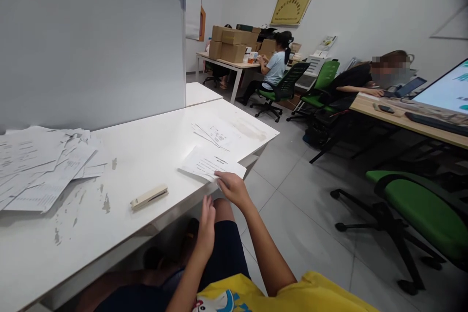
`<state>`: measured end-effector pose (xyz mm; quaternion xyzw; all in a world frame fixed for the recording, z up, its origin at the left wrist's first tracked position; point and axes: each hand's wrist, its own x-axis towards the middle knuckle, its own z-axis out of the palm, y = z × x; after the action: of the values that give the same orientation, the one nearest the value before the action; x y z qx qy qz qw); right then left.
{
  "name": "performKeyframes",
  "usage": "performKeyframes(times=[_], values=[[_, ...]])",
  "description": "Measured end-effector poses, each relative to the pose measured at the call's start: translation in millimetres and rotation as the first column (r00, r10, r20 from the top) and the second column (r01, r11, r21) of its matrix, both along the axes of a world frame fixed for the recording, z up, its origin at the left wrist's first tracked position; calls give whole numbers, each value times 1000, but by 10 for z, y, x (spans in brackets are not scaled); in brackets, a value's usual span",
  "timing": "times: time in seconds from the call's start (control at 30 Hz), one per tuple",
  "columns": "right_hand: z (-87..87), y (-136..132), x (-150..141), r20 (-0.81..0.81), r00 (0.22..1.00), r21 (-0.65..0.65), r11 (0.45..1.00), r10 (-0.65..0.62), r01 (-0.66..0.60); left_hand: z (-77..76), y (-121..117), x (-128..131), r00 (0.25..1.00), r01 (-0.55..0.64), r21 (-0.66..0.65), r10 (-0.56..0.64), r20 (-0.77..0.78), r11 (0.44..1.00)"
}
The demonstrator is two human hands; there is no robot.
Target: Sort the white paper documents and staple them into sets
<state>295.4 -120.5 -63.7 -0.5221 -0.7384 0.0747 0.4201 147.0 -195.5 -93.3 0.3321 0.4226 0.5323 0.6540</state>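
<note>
My right hand [233, 188] pinches the near edge of a printed sheet of paper [204, 162], which reaches past the table's front edge at its right corner. Just below and to the left of it, my left hand [207, 226] is raised above my lap, fingers stretched out and holding nothing. A cream stapler [149, 197] lies on the white table [142, 131], left of both hands. Beyond the held sheet, more printed paper [215, 132] lies flat near the table's right end.
A loose heap of printed sheets [47, 165] covers the table's left side, before an upright whiteboard [91, 44]. A green chair [420, 209] stands at right. Two people sit at other desks, one near cardboard boxes [234, 44], one by a laptop [411, 87].
</note>
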Motion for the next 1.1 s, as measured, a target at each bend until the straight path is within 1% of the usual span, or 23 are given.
performKeyframes(times=[0.03,0.07,0.17,0.2,0.27,0.37,0.43,0.53,0.6,0.67,0.7,0.73,0.77,0.8,0.83,0.87,0.9,0.93,0.97,1.0,1.03,1.07,1.1], values=[[17,-61,-5,11,999,18,999,42,-42,29,116,74,994,-25,-68,32,101,997],[37,-100,-12,21,997,35,996,79,-80,74,245,105,981,-20,-104,40,191,994],[96,-108,-57,51,983,70,982,174,-177,233,565,52,908,59,-176,20,418,983],[113,-83,-81,64,978,70,977,197,-201,275,622,20,884,94,-199,10,468,976],[144,-10,-134,99,970,55,972,223,-229,328,662,-22,856,144,-222,-9,517,964],[176,98,-203,155,957,0,969,245,-249,345,632,-22,858,170,-226,-31,513,959],[171,138,-228,151,953,-26,965,263,-262,331,617,-3,869,160,-242,-21,495,957],[128,124,-239,84,959,-52,963,270,-266,288,629,21,896,115,-229,-1,443,967],[92,73,-235,21,950,-73,948,311,-309,256,635,23,921,79,-207,8,388,975],[54,13,-202,-62,938,-59,937,340,-344,225,618,13,945,45,-205,25,326,978],[32,-11,-167,-115,944,-32,949,309,-314,208,596,4,955,30,-206,33,296,978],[8,-26,-116,-180,957,-2,972,229,-234,190,565,-7,962,18,-202,38,270,979],[-19,-32,-48,-253,962,16,994,106,-105,171,525,-20,968,7,-192,42,248,981],[-48,-30,34,-334,942,0,999,-45,48,150,479,-35,973,-8,-183,49,225,983],[-77,-22,127,-410,892,-64,981,-191,181,127,429,-50,978,-22,-180,59,202,983],[-104,-12,225,-470,828,-176,952,-306,251,102,380,-65,982,-36,-186,70,177,982],[-127,-6,320,-508,778,-314,921,-369,231,77,333,-79,985,-48,-195,79,152,980],[-143,-8,404,-540,751,-442,887,-380,131,52,292,-91,989,-50,-202,78,129,978],[-150,-21,472,-580,735,-533,846,-352,-15,29,259,-99,992,-46,-202,69,108,978],[-148,-44,520,-626,717,-579,799,-306,-165,12,234,-103,994,-34,-189,52,91,981],[-137,-76,547,-671,695,-588,757,-258,-287,0,217,-101,996,-23,-170,37,77,985],[-118,-115,555,-706,672,-577,731,-223,-364,-4,206,-94,998,-17,-154,27,59,988],[-95,-156,548,-727,655,-564,722,-205,-401,-2,200,-83,999,-18,-144,24,39,989]])
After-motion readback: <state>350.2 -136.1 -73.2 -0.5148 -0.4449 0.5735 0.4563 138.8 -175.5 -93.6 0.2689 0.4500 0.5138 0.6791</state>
